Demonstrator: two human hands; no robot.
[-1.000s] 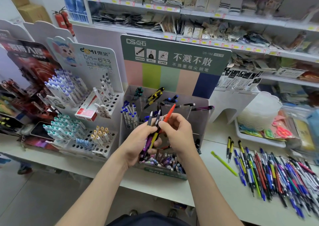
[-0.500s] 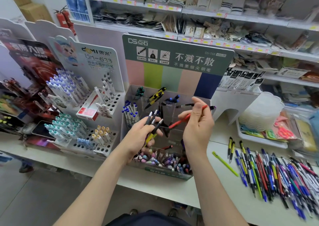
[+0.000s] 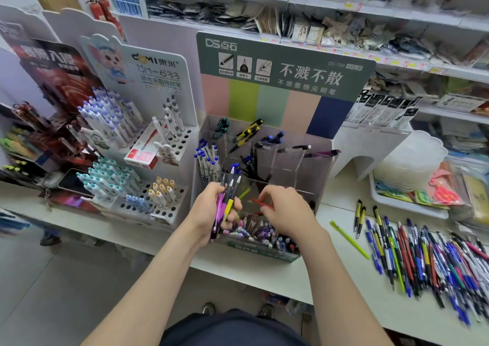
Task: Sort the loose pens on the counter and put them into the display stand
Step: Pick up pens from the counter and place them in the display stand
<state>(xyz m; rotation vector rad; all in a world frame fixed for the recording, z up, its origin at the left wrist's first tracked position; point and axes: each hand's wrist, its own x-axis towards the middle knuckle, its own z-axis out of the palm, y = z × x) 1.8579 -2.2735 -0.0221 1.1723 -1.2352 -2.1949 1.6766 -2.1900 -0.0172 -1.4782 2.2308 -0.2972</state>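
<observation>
The clear acrylic display stand [image 3: 315, 171] with a green header stands on the white counter [image 3: 330, 287], its compartments holding black, blue, yellow and purple pens. My left hand [image 3: 209, 213] is shut on a bundle of pens [image 3: 225, 200] with purple, yellow and dark barrels, held upright at the stand's front left. My right hand [image 3: 285, 210] pinches a red pen [image 3: 260, 204] low over a front middle compartment. A big pile of loose pens [image 3: 428, 255] lies on the counter to the right, with a lime green pen [image 3: 349, 240] lying apart on its left.
Left of the stand are white hole-board pen displays [image 3: 148, 176] full of capped pens and a red box. A white tray [image 3: 407, 205] with stacked plastic containers and scissors sits at the right rear. Stocked shelves run behind. The counter's front edge is near my body.
My right hand drew the red pen out of the left-hand bundle, raised it to the stand's back right, then brought it down to the front middle. My left hand kept the bundle, barely moving.
</observation>
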